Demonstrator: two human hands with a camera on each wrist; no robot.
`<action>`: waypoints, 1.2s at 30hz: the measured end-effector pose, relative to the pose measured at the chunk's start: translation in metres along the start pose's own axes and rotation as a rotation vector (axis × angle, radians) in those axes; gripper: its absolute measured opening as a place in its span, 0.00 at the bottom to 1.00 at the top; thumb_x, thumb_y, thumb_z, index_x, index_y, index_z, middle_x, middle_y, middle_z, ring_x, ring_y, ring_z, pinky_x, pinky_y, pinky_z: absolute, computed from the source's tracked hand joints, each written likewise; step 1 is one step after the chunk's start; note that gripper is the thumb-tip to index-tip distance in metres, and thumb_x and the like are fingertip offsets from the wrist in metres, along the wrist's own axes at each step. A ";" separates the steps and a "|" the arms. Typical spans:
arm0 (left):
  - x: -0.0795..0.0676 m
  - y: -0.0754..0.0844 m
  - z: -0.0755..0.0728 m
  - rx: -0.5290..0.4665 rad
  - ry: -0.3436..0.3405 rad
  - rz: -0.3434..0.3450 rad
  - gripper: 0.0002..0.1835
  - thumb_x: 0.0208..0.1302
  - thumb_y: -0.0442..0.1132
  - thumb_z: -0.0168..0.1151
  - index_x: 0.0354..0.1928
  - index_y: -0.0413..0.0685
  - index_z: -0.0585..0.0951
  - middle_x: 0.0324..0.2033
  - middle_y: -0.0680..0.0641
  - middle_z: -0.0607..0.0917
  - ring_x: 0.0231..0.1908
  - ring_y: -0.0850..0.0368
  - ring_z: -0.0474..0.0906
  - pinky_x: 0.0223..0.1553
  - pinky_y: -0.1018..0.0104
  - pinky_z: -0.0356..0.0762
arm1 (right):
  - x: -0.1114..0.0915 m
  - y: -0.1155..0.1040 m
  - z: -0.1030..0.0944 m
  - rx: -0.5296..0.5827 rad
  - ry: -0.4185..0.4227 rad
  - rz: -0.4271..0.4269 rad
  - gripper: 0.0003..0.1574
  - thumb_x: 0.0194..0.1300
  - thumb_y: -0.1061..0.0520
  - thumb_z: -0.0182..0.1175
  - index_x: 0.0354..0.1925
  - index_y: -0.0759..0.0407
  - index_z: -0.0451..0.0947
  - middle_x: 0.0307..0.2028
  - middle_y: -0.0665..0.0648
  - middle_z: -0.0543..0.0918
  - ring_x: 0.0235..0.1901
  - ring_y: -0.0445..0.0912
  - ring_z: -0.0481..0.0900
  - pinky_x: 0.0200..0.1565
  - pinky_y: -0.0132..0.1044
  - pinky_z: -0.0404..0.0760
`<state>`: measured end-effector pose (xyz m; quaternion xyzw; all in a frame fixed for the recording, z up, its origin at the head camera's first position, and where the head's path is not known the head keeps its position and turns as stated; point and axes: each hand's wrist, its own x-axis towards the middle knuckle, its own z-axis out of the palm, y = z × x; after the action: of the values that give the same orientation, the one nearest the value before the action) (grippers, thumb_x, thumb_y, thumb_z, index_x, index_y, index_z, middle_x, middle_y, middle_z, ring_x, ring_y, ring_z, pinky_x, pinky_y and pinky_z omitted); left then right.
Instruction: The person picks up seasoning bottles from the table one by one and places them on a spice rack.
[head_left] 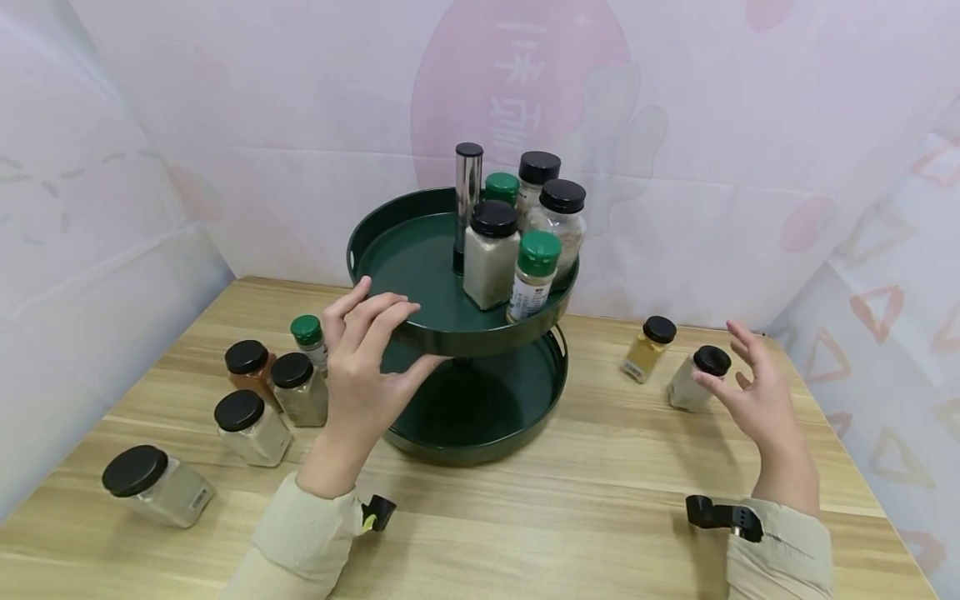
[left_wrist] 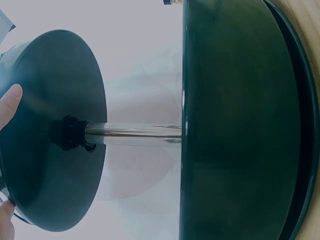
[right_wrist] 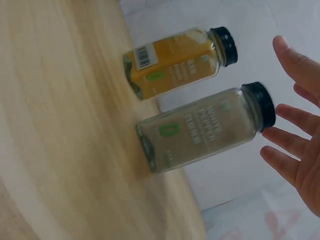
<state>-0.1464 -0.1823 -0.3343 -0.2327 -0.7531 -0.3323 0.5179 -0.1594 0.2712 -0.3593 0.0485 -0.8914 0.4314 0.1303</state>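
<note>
A dark green two-tier turntable [head_left: 465, 450] stands on the table. My left hand [head_left: 367, 375] holds the front-left rim of its upper tray, thumb beneath and fingers above; the left wrist view shows the thumb [left_wrist: 9, 105] against the tray's underside [left_wrist: 60, 175]. Several black-lidded and green-lidded spice jars, including a square jar [head_left: 491, 258], crowd the upper tray's right half. The lower tray shows no jars. At the right, my right hand [head_left: 761, 396] is spread around the black lid of a white pepper jar [right_wrist: 200, 131], fingers not curled on it. A yellow spice jar [right_wrist: 175, 62] stands beside that jar.
Left of the turntable stand several more jars: a green-lidded one [head_left: 307, 331], a reddish-brown one [head_left: 251, 367] and pale ones, with one jar [head_left: 168, 492] nearest the table's left edge. A chrome post [head_left: 468, 196] rises from the upper tray. Printed cloth hangs behind the wooden table [head_left: 570, 533].
</note>
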 end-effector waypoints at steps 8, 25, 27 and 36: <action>0.000 -0.001 0.000 0.007 -0.004 0.001 0.33 0.34 0.36 0.86 0.48 0.39 0.82 0.47 0.37 0.83 0.63 0.33 0.67 0.69 0.44 0.64 | 0.001 0.023 0.003 0.044 -0.083 0.039 0.57 0.67 0.59 0.65 0.79 0.54 0.39 0.76 0.72 0.47 0.70 0.77 0.51 0.61 0.76 0.60; 0.000 -0.001 0.000 0.004 -0.008 0.004 0.34 0.33 0.35 0.86 0.48 0.39 0.82 0.48 0.37 0.83 0.63 0.32 0.67 0.69 0.45 0.63 | 0.005 0.046 0.023 0.002 0.014 -0.113 0.57 0.54 0.77 0.66 0.75 0.63 0.50 0.65 0.73 0.64 0.53 0.16 0.59 0.51 0.09 0.60; -0.001 -0.001 0.000 0.006 -0.010 0.003 0.34 0.33 0.35 0.86 0.48 0.39 0.82 0.48 0.37 0.83 0.63 0.32 0.67 0.69 0.45 0.63 | 0.005 0.047 0.023 -0.004 0.026 -0.117 0.55 0.54 0.77 0.66 0.74 0.64 0.52 0.64 0.72 0.65 0.52 0.16 0.59 0.50 0.10 0.60; -0.001 -0.002 0.001 -0.009 0.008 0.005 0.27 0.56 0.54 0.72 0.48 0.39 0.83 0.47 0.37 0.83 0.63 0.34 0.67 0.70 0.45 0.63 | 0.005 0.046 0.025 -0.044 0.061 -0.144 0.49 0.53 0.77 0.68 0.69 0.67 0.59 0.60 0.66 0.70 0.49 0.18 0.64 0.49 0.11 0.64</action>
<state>-0.1481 -0.1830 -0.3361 -0.2355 -0.7490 -0.3353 0.5207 -0.1781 0.2807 -0.4071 0.0965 -0.8905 0.4025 0.1891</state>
